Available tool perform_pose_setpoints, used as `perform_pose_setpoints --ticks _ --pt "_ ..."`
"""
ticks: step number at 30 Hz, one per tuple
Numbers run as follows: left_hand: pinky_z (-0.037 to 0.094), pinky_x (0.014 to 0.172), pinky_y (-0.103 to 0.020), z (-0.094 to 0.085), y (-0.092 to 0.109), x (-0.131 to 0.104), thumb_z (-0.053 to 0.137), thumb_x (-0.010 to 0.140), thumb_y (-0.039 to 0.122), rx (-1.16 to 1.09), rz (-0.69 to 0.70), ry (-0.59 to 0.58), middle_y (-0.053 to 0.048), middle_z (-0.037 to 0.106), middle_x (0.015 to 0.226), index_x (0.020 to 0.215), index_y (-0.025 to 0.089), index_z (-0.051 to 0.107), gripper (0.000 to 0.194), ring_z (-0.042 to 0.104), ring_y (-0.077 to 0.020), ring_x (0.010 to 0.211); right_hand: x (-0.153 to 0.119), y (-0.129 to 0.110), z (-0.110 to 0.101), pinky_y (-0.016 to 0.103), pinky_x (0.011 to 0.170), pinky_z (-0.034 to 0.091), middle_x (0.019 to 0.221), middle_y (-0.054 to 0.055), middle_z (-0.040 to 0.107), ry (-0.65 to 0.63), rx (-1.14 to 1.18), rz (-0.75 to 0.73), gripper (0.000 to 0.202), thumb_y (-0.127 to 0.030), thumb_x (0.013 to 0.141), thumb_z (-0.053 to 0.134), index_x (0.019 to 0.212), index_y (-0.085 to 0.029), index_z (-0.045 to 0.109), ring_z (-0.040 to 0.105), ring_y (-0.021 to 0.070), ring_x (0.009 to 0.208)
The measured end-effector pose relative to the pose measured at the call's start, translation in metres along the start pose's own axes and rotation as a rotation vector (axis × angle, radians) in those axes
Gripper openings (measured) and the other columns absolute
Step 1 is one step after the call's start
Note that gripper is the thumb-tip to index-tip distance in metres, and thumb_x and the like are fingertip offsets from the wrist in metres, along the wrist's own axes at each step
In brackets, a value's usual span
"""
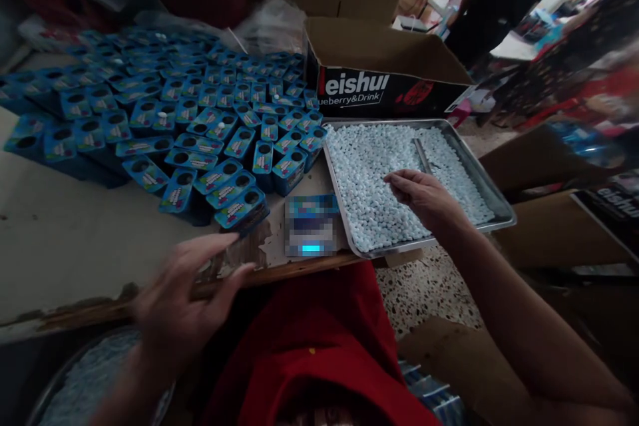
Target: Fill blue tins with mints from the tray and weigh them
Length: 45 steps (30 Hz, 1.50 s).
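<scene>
Blurred by motion, my left hand (184, 306) is over the table's front edge with its thumb and fingers apart, holding nothing. Its fingertips point at the nearest blue box (234, 208), one of many small boxes with a dark round hole in the top. My right hand (424, 198) hangs over a metal tray (506, 213), thumb and fingers pinched together; whatever they hold is too small to make out. Pale blue-white pellets (369, 180) fill the tray, and a flat metal strip (422, 154) lies on them. Between the hands sits a pixelated item (310, 226) with a glowing cyan patch.
Behind the tray stands an open black-printed carton (349, 90). Crumpled clear plastic (274, 23) lies behind the boxes. A round container of pellets (90, 379) is below the table at lower left. More cartons (564, 233) stand at right. Two people (514, 0) are in the background.
</scene>
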<state>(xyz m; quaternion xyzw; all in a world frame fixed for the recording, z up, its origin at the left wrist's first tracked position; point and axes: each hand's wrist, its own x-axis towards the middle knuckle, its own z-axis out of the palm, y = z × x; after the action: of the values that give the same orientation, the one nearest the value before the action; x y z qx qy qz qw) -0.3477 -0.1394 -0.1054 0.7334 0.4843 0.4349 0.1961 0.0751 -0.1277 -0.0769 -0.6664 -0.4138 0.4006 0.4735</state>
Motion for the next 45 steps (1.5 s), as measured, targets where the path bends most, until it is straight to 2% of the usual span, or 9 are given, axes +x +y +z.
perform_pose_setpoints --ticks 5,12,17,21,25,30,35,39,45 --pt "0.054 0.112 -0.049 0.080 0.011 0.015 0.078 0.084 0.032 -0.174 -0.139 -0.135 -0.010 0.065 0.138 0.145 0.026 0.049 0.068 0.065 -0.0278 0.127 0.016 0.007 -0.016 0.028 0.068 0.041 0.078 0.001 0.065 -0.017 -0.300 -0.149 0.020 -0.030 0.087 0.065 0.097 -0.021 0.079 0.054 0.0148 0.073" --pt "0.052 0.114 -0.045 0.114 0.023 0.036 0.079 0.083 0.034 -0.343 -0.265 -0.209 -0.012 0.063 0.140 0.139 0.022 0.051 0.064 0.064 -0.0264 0.129 0.029 0.002 -0.009 0.034 0.075 0.047 0.084 0.004 0.072 -0.171 -0.501 -0.253 0.023 -0.027 0.091 0.060 0.102 -0.022 0.080 0.061 0.0188 0.078" --pt "0.056 0.105 -0.040 0.123 0.028 0.039 0.081 0.081 0.037 -0.260 -0.298 -0.249 -0.007 0.072 0.121 0.128 0.021 0.059 0.055 0.071 -0.0237 0.111 0.029 0.004 -0.007 0.037 0.080 0.052 0.092 0.005 0.076 -0.281 -0.417 -0.237 0.026 -0.040 0.096 0.061 0.104 -0.025 0.080 0.067 0.0218 0.085" --pt "0.059 0.095 -0.035 0.122 0.027 0.041 0.079 0.084 0.038 -0.225 -0.271 -0.265 -0.004 0.073 0.110 0.124 0.021 0.062 0.047 0.071 -0.0212 0.100 0.023 0.006 -0.010 0.047 0.098 0.051 0.108 0.006 0.078 -0.221 -0.443 -0.300 0.026 -0.047 0.093 0.068 0.102 -0.027 0.081 0.069 0.0285 0.107" --pt "0.057 0.096 -0.034 0.120 0.051 0.069 0.071 0.091 0.032 -0.146 -0.021 -0.304 -0.005 0.070 0.114 0.125 0.023 0.064 0.036 0.068 -0.0210 0.103 0.008 0.010 0.005 0.046 0.095 0.057 0.119 0.008 0.073 -0.154 0.072 -0.150 0.035 -0.055 0.095 0.066 0.116 -0.028 0.073 0.067 0.0269 0.112" --pt "0.047 0.111 -0.045 0.131 0.120 0.133 0.067 0.093 0.027 -0.023 0.450 -0.497 -0.005 0.067 0.112 0.114 0.030 0.073 0.022 0.061 -0.0260 0.118 0.000 0.023 0.040 0.043 0.083 0.062 0.108 0.008 0.072 -0.322 0.703 0.233 0.042 -0.064 0.096 0.057 0.107 -0.025 0.066 0.069 0.0246 0.101" --pt "0.045 0.110 -0.046 0.154 0.144 0.156 0.063 0.094 0.024 -0.011 0.531 -0.616 -0.002 0.066 0.108 0.108 0.029 0.073 0.018 0.060 -0.0256 0.117 0.006 0.032 0.049 0.044 0.087 0.063 0.105 0.006 0.074 -0.307 1.058 0.337 0.024 -0.045 0.100 0.057 0.100 -0.023 0.064 0.069 0.0237 0.104" --pt "0.048 0.104 -0.037 0.165 0.119 0.146 0.062 0.093 0.017 -0.030 0.489 -0.550 -0.004 0.067 0.110 0.112 0.025 0.071 0.022 0.061 -0.0210 0.110 0.005 0.028 0.044 0.039 0.086 0.064 0.097 0.006 0.074 -0.134 1.117 0.425 0.018 -0.031 0.103 0.051 0.096 -0.022 0.064 0.070 0.0211 0.097" --pt "0.054 0.099 -0.039 0.153 0.087 0.105 0.080 0.082 0.031 -0.392 -0.006 -0.215 -0.003 0.067 0.112 0.116 0.026 0.063 0.038 0.066 -0.0209 0.104 -0.001 0.015 0.027 0.032 0.074 0.065 0.093 0.011 0.071 -0.233 1.013 0.480 0.025 -0.036 0.104 0.051 0.094 -0.018 0.065 0.070 0.0207 0.088"
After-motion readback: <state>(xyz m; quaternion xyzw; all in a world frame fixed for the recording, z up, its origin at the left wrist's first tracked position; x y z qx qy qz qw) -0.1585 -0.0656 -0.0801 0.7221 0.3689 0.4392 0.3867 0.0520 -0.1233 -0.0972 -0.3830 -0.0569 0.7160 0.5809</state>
